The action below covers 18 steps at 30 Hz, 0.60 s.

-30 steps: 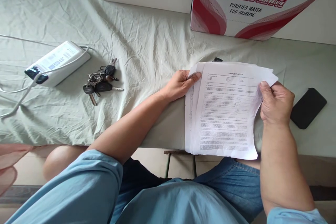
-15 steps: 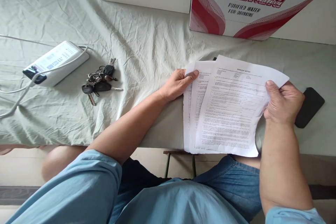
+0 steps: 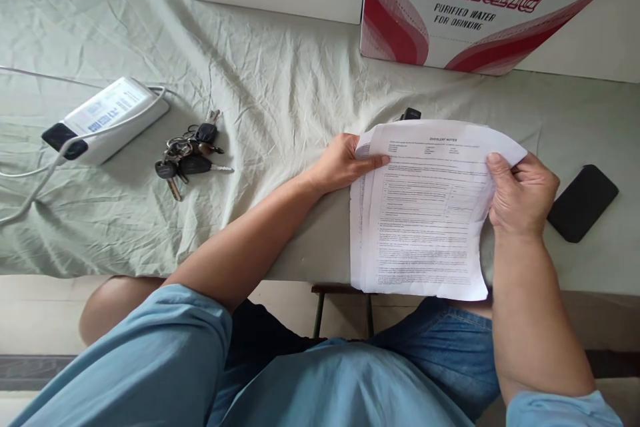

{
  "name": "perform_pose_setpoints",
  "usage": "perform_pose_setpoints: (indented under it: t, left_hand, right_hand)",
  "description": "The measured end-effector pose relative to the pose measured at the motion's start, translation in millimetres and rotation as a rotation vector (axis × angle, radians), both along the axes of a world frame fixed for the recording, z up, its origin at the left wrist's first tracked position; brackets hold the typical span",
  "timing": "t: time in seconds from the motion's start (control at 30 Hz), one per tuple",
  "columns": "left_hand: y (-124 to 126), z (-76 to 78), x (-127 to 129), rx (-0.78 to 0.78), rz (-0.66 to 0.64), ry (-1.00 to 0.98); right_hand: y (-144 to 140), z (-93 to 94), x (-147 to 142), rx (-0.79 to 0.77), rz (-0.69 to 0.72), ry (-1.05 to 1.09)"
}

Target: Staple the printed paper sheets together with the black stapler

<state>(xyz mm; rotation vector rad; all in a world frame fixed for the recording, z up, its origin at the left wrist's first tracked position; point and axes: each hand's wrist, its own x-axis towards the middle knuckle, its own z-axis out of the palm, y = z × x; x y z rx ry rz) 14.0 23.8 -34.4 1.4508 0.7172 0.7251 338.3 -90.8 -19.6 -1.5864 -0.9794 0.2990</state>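
Several printed paper sheets (image 3: 425, 220) are held up over the front edge of the table, the top one headed "Overleaf Notes". My left hand (image 3: 343, 163) grips their upper left edge, its thumb lying across the top sheet. On the other side, my right hand (image 3: 525, 190) pinches the upper right corner between thumb and curled fingers. The sheets overlap closely, with the edges of the lower ones showing at the left. Their lower ends curl and hang just above my lap. Behind their top edge a small black object (image 3: 411, 114) is partly hidden.
A black phone-like slab (image 3: 583, 203) lies right of my right hand. Toward the left are a bunch of keys (image 3: 193, 153) and a white device (image 3: 107, 121) with a cable. A Wahaha water carton (image 3: 470, 47) stands at the back on the green cloth (image 3: 280, 93).
My right hand has moved left and slightly down, bringing the top sheet over the others. My left thumb now lies on that sheet. More of the small black object shows.
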Motion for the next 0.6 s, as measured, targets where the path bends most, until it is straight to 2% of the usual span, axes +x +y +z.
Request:
perform_pose_setpoints:
  t: [0.07, 0.13, 0.23, 0.3, 0.43, 0.5, 0.6]
  left_hand:
    - [0.9, -5.2, 1.8, -0.057, 0.058, -0.034]
    - [3.8, -10.9, 4.9, -0.125, 0.156, -0.107]
    - [13.3, -18.3, 10.0, -0.154, 0.392, -0.256]
    - [21.9, -22.1, 12.0, -0.144, 0.508, -0.343]
    - [34.4, -27.1, 12.3, -0.122, 0.568, -0.441]
    - [35.2, -26.9, 12.2, -0.119, 0.564, -0.454]
    - [30.9, -20.5, 11.5, -0.130, 0.519, -0.458]
  right_hand:
    - [-0.7, 0.0, 3.2, -0.010, 0.041, 0.041]
    - [-3.4, 2.4, 10.3, -0.063, 0.093, 0.171]
    - [-8.5, 12.1, 21.9, -0.150, 0.226, 0.391]
    - [-9.8, 21.1, 24.0, -0.148, 0.340, 0.459]
    - [-5.3, 29.7, 3.5, -0.135, 0.524, 0.536]
    - [-2.0, 24.7, -14.3, -0.124, 0.535, 0.528]
    - [1.7, 12.2, -30.0, -0.006, 0.335, 0.420]
